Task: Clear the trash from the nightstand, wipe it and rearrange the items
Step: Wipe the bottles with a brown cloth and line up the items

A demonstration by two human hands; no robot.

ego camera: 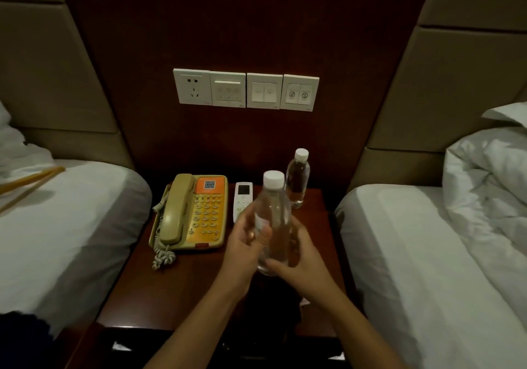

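fingers of both hands close round a clear plastic bottle (273, 220) with a white cap, held upright above the near right part of the nightstand (182, 291). the left hand (247, 243) grips the bottle's left side, thumb laid across its front near the middle; the right hand (296, 257) wraps the lower right side, thumb reaching under toward the base. whether the base touches the wood or hangs just above it cannot be told. behind the held bottle, a second bottle (297, 179) of the same kind stands upright at the back right corner of the nightstand, apart from the first. just left of the hands lies a white remote (241, 197) with a small dark screen, partly hidden by the left hand's fingers. beside it, further left, sits a beige and orange telephone (189, 212), handset on its cradle, coiled cord trailing off its near left corner. a row of white wall switches (245, 90) sits on the dark panel above. white-sheeted beds (427, 254) flank the nightstand on both sides.
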